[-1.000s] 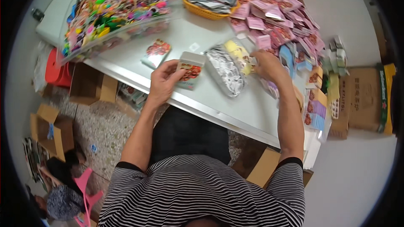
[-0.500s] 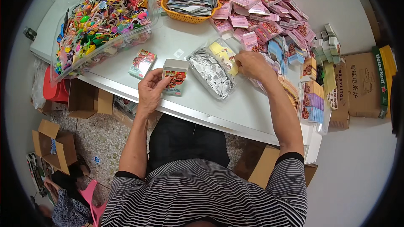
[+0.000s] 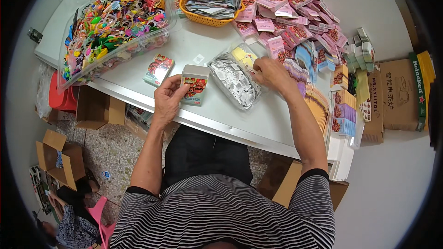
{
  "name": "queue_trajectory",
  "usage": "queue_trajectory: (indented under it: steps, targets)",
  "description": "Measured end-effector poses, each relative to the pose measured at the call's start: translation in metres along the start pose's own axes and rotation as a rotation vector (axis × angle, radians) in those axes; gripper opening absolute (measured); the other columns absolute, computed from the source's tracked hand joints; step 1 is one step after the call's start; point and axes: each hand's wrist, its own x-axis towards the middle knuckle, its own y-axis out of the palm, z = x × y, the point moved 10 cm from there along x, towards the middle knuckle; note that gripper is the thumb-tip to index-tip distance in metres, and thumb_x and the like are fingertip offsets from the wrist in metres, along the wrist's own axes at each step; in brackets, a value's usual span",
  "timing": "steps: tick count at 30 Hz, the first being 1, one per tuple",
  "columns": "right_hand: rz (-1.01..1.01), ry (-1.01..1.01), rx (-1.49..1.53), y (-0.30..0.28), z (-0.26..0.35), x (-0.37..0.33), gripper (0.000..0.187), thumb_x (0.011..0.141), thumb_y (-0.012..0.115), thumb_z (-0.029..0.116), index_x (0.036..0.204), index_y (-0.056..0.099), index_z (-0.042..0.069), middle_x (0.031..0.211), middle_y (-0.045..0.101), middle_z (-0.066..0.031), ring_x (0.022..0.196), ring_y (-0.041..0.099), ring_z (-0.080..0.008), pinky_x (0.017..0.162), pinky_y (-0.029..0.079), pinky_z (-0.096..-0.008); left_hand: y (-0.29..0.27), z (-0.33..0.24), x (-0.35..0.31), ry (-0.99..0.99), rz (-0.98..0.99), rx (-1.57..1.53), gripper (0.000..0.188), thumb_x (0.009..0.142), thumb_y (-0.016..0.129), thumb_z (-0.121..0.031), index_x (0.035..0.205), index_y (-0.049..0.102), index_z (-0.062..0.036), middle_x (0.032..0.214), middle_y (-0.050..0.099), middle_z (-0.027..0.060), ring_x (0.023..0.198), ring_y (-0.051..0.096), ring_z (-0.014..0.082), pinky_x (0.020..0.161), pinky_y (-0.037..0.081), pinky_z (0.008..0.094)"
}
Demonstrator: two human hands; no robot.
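Observation:
My left hand grips a small green-and-white card box printed with red fruit, thumb on its front. The box's top flap stands up. My right hand is at the right side of a clear plastic tray, fingers bent together over its edge; whether they hold anything is hidden. White paper slips fill most of the tray, with yellow slips at its far end. A similar box lies left of my left hand.
A large clear bin of colourful trinkets stands at the left. A yellow basket of packets sits at the back. Pink boxes are heaped behind the tray; card stacks line the right. Another person is at lower left.
My right hand has shifted a little left and nearer, its fingers now lower along the tray's right edge. My left hand keeps hold of the box. The whole view has shifted slightly.

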Motion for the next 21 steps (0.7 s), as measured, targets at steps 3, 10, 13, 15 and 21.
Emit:
queue_trajectory:
  steps: [3, 10, 13, 15, 21]
  targets:
    - [-0.061, 0.041, 0.068, -0.008, 0.003, -0.004, 0.027, 0.081, 0.073, 0.021, 0.098, 0.07, 0.001, 0.096, 0.069, -0.0178, 0.093, 0.067, -0.0356, 0.082, 0.052, -0.0441, -0.003, -0.001, -0.002, -0.01, -0.005, 0.01, 0.029, 0.096, 0.068, -0.003, 0.123, 0.06, 0.0057, 0.108, 0.07, 0.0107, 0.097, 0.066, 0.0131, 0.088, 0.055, 0.027]
    - [-0.289, -0.05, 0.344, -0.025, 0.001, -0.015, 0.021, 0.087, 0.071, 0.017, 0.1, 0.074, 0.0, 0.088, 0.069, -0.0131, 0.08, 0.064, -0.0256, 0.071, 0.05, -0.0366, -0.011, -0.002, -0.004, -0.005, -0.008, 0.002, 0.03, 0.095, 0.068, -0.003, 0.123, 0.06, 0.0063, 0.108, 0.07, 0.0114, 0.097, 0.067, 0.0138, 0.088, 0.056, 0.0274]
    - [-0.339, 0.004, 0.614, -0.022, -0.008, -0.018, 0.02, 0.09, 0.071, 0.019, 0.098, 0.074, 0.001, 0.083, 0.066, -0.0055, 0.075, 0.06, -0.015, 0.066, 0.046, -0.0294, -0.015, -0.002, -0.007, -0.014, -0.012, 0.004, 0.032, 0.095, 0.069, -0.003, 0.124, 0.06, 0.0067, 0.109, 0.071, 0.0118, 0.097, 0.067, 0.0141, 0.088, 0.056, 0.0275]
    - [-0.355, 0.061, 0.767, -0.021, -0.01, -0.021, 0.019, 0.092, 0.07, 0.02, 0.097, 0.074, 0.002, 0.08, 0.065, -0.0012, 0.073, 0.057, -0.0095, 0.064, 0.044, -0.0254, -0.017, -0.002, -0.009, -0.025, -0.014, 0.008, 0.032, 0.094, 0.069, -0.002, 0.124, 0.06, 0.0069, 0.109, 0.071, 0.0119, 0.097, 0.067, 0.0142, 0.088, 0.056, 0.0275]
    - [-0.298, -0.009, 1.067, -0.038, 0.055, -0.032, 0.016, 0.097, 0.068, 0.02, 0.097, 0.072, 0.004, 0.077, 0.064, 0.0034, 0.066, 0.052, -0.0021, 0.057, 0.038, -0.0193, -0.02, -0.005, -0.01, -0.022, 0.002, -0.028, 0.032, 0.092, 0.071, -0.001, 0.122, 0.064, 0.007, 0.106, 0.072, 0.0121, 0.095, 0.069, 0.0157, 0.087, 0.057, 0.0284]
